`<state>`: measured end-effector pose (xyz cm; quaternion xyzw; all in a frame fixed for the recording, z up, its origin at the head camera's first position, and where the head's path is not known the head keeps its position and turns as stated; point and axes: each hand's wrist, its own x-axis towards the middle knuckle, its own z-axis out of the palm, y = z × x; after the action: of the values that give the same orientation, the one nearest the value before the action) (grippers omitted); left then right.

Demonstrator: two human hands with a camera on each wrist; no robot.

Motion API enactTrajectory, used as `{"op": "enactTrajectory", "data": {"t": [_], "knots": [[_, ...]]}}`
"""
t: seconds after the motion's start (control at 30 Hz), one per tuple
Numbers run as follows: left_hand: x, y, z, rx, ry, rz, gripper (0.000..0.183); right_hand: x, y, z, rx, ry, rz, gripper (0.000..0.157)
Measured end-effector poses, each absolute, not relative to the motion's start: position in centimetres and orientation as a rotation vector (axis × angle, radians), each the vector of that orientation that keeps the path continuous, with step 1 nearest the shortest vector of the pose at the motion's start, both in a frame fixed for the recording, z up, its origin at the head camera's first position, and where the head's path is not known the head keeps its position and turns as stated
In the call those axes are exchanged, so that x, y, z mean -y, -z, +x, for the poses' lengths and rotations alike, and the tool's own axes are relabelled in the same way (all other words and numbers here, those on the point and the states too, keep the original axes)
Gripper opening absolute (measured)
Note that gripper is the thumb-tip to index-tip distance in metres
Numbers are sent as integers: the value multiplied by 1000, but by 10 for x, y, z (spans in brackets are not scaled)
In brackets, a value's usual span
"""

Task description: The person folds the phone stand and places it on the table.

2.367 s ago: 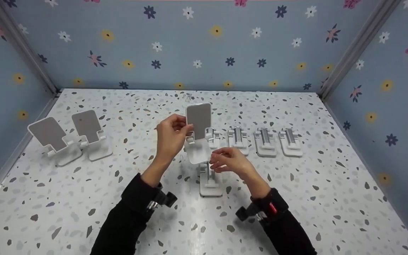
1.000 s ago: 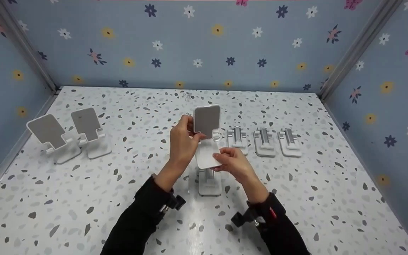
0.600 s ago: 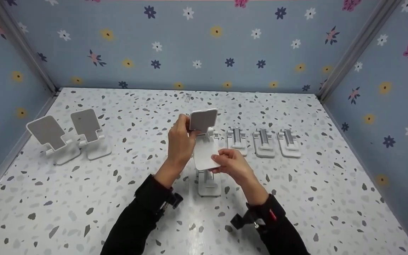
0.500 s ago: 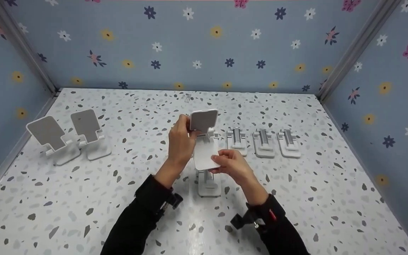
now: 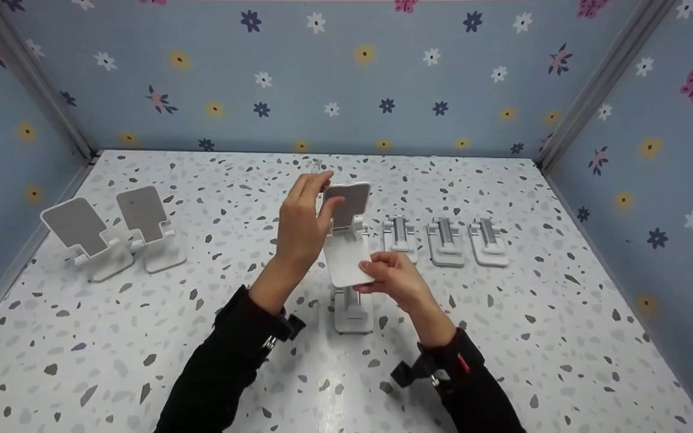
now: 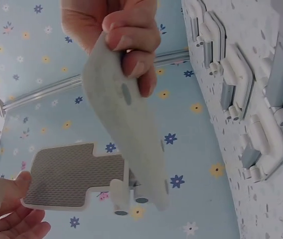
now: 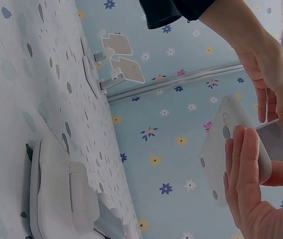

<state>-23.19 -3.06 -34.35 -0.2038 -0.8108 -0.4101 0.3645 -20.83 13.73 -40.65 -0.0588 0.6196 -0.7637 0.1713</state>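
Note:
A white phone stand is held in the air before me, its grey-padded plate (image 5: 355,207) raised from the white base (image 5: 343,261). My right hand (image 5: 397,279) pinches the base's lower right corner, thumb on top and fingers beneath. At the plate's upper left corner is my left hand (image 5: 301,222), fingers extended and the thumb over the grey pad. The left wrist view shows that thumb at the edge of the plate (image 6: 64,174), the fingers apart behind it. The base's underside (image 7: 228,124) faces the right wrist camera.
Directly below the held stand lies a folded phone stand (image 5: 352,316). More folded stands (image 5: 446,243) line up to the right. Two unfolded stands (image 5: 145,219) stand at the left of the speckled table (image 5: 250,385). Flowered panels (image 5: 346,78) enclose the back and sides.
The plate has tilted back relative to the base. My left hand has let go near the hinge and moved up to the plate's upper corner. My right hand took hold of the base.

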Motion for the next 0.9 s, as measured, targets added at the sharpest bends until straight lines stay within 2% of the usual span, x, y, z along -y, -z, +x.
{"op": "enactTrajectory", "data": {"t": [0.17, 0.37, 0.5, 0.7, 0.9], "knots": [[30, 337, -234, 2080, 1028, -531, 16, -137, 407, -208, -1791, 2158, -173, 15], [25, 341, -233, 2029, 969, -551, 8, -137, 410, -210, -1811, 2160, -157, 19], [21, 345, -231, 1987, 946, -578, 9, -137, 410, -211, -1807, 2192, -107, 20], [13, 355, -224, 1933, 958, -628, 22, -138, 409, -214, -1758, 2254, -18, 19], [4, 363, -216, 1873, 958, -676, 17, -140, 408, -215, -1737, 2309, 28, 8]]}}
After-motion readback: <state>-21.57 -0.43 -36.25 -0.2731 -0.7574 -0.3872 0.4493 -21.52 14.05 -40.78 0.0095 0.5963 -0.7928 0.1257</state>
